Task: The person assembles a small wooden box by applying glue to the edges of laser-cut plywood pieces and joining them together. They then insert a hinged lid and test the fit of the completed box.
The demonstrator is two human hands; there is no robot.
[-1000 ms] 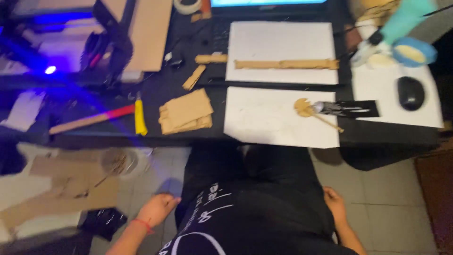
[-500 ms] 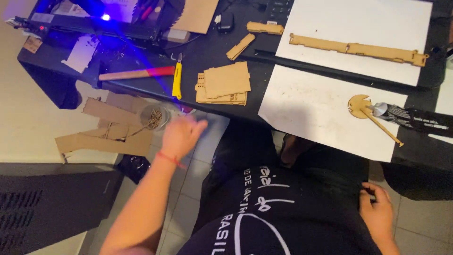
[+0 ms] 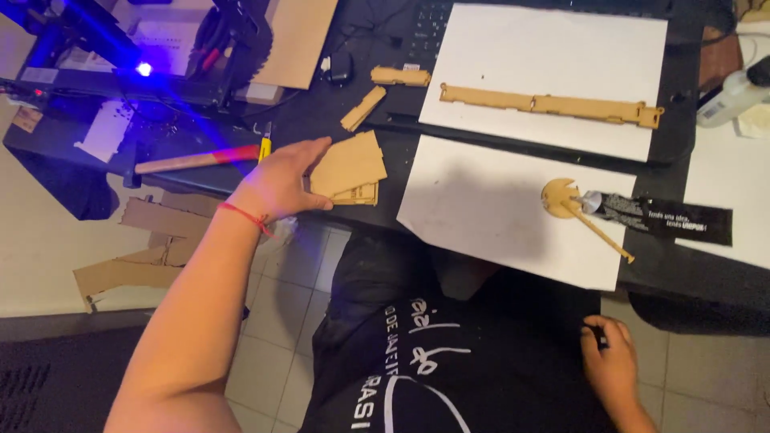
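Observation:
My left hand (image 3: pixel 282 181) is stretched out to the desk edge, fingers spread, its thumb and fingertips touching a stack of thin tan wood sheets (image 3: pixel 350 167). A red cord circles that wrist. My right hand (image 3: pixel 611 363) rests low on my lap against my black shirt, fingers curled, nothing visible in it. On the near white sheet (image 3: pixel 481 208) lie a round wooden disc with a stick (image 3: pixel 565 200) and a black tube (image 3: pixel 658 216). A long laser-cut wooden strip (image 3: pixel 549 104) lies on the far white sheet.
A hammer with a wood and red handle (image 3: pixel 196 160) lies left of my hand, a yellow tool beside it. A machine with a blue light (image 3: pixel 144 69) stands at the back left. Small wooden bits (image 3: pixel 362 108) sit behind the stack. Cardboard scraps (image 3: pixel 144 248) lie on the tiled floor.
My left hand rose from beside my lap to the desk edge and now touches the wood stack. The view swung left, then centred and drew closer. My right hand stayed low.

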